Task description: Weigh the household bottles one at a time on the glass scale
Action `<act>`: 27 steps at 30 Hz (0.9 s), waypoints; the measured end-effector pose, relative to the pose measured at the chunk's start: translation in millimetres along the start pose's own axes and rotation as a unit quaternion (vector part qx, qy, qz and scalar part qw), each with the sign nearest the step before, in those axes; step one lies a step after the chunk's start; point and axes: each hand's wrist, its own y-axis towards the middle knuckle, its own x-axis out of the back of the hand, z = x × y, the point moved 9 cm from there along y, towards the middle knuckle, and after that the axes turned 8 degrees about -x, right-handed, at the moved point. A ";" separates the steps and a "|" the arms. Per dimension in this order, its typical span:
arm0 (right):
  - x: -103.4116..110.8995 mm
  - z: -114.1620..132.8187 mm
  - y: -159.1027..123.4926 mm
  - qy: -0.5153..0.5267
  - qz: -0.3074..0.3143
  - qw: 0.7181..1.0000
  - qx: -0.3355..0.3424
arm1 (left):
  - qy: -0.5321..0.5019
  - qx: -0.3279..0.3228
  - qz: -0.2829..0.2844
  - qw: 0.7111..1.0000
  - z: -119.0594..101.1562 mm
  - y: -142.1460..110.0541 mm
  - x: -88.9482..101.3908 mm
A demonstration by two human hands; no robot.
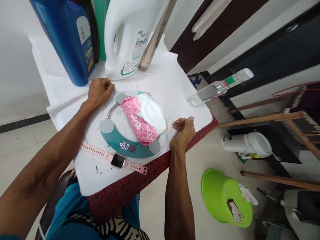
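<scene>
A round glass scale (110,130) with a teal band and a lit display lies on a white sheet. On it rests a pink wet-wipes pack (143,118) with a white lid. My left hand (100,90) rests as a loose fist at the scale's far left rim, with nothing visible in it. My right hand (184,130) sits curled on the sheet just right of the scale, fingers closed, nothing visible in it. A pink smartwatch (117,160) lies flat in front of the scale.
A blue detergent jug (68,40), a white jug (130,36) and a tan bottle (156,36) stand at the back. A clear bottle (217,87) lies at the table's right edge. A green bucket (222,196) with rags stands on the floor, with wooden poles beside it.
</scene>
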 end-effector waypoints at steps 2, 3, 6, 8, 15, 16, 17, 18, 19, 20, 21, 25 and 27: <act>-5.7 25.8 -19.8 -0.028 0.037 0.998 0.033 | 0.008 -0.002 0.002 1.000 -0.8 -0.2 2.0; -11.7 41.6 -33.6 -0.047 0.068 0.995 0.064 | 0.013 -0.002 0.003 1.000 -1.2 -0.3 3.2; -45.6 73.7 -81.0 -0.134 0.211 0.961 0.115 | 0.026 -0.005 -0.001 1.000 -1.4 -0.2 6.7; -61.8 81.3 -101.5 -0.192 0.249 0.942 0.115 | 0.026 -0.009 -0.003 1.000 -0.8 0.5 7.7; -66.3 87.0 -96.3 -0.200 0.234 0.950 0.054 | 0.027 -0.013 0.013 0.999 2.6 3.3 4.2; -63.9 87.6 -91.9 -0.183 0.237 0.953 0.039 | 0.030 -0.012 0.016 0.999 2.7 3.4 3.9; -62.1 88.7 -86.7 -0.164 0.241 0.956 0.025 | 0.032 -0.013 0.018 0.999 2.7 3.4 3.6; -60.7 90.7 -80.0 -0.144 0.242 0.959 0.016 | 0.033 -0.012 0.020 0.999 2.6 3.4 3.4; -59.3 93.8 -71.0 -0.125 0.233 0.964 0.013 | 0.033 -0.012 0.021 0.999 2.4 3.3 3.1; -57.8 98.0 -59.0 -0.112 0.209 0.971 0.019 | 0.033 -0.013 0.022 0.999 2.2 3.1 2.9; -56.1 103.0 -44.0 -0.106 0.171 0.979 0.032 | 0.032 -0.014 0.023 0.999 1.8 3.0 2.8; -60.8 118.6 29.9 -0.178 -0.046 0.979 0.085 | 0.032 -0.014 0.022 0.999 2.1 2.3 1.9; -76.4 116.0 66.8 -0.228 -0.099 0.966 0.068 | 0.034 -0.012 0.018 0.999 3.1 2.0 1.5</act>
